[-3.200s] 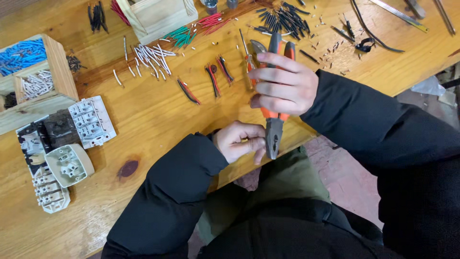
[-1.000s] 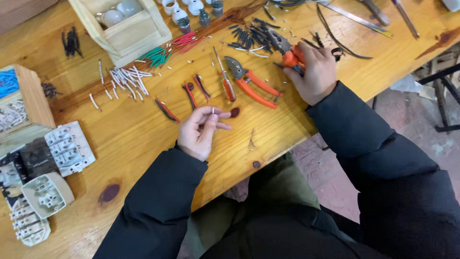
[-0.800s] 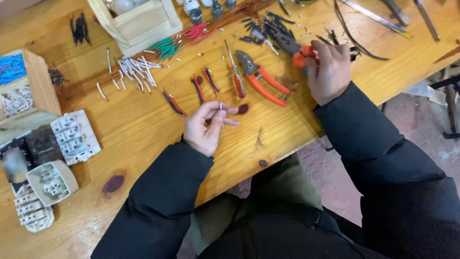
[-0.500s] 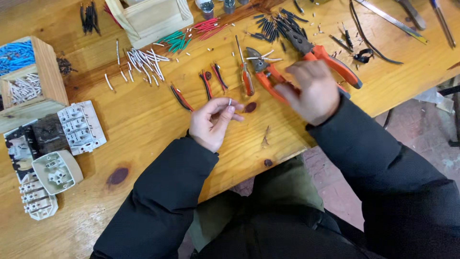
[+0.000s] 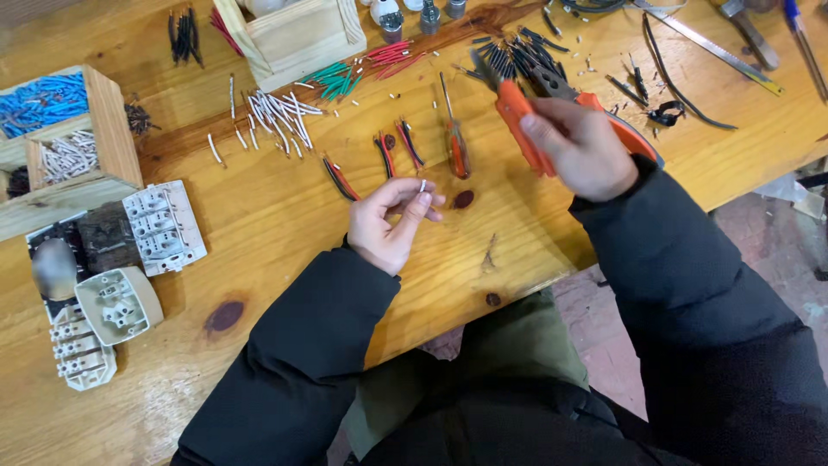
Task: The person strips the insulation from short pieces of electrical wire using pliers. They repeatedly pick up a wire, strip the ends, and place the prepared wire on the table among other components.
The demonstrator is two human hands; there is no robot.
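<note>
My left hand (image 5: pixel 390 224) pinches a short white wire piece (image 5: pixel 423 185) upright between thumb and fingers, just above the wooden workbench (image 5: pixel 259 250). To its right, my right hand (image 5: pixel 580 148) grips orange-handled pliers (image 5: pixel 516 121) lifted off the bench, jaws pointing away towards a heap of black wire pieces (image 5: pixel 524 53). An orange-handled screwdriver (image 5: pixel 454 138) lies between the hands. Red-and-black wire pairs (image 5: pixel 390 148) lie just beyond my left hand.
White wire pieces (image 5: pixel 274 114), green ones (image 5: pixel 333 83) and red ones (image 5: pixel 390 53) are spread at the back. Wooden boxes (image 5: pixel 297 34) (image 5: pixel 103 129) hold parts. White socket parts (image 5: pixel 162 226) lie at the left. Metal strips and tools (image 5: pixel 707 47) rest far right. The bench edge runs near my lap.
My right hand laid down one pair of orange-handled pliers, reached to the back, and has picked up another orange-handled pair, now raised. My left hand keeps holding the white wire piece.
</note>
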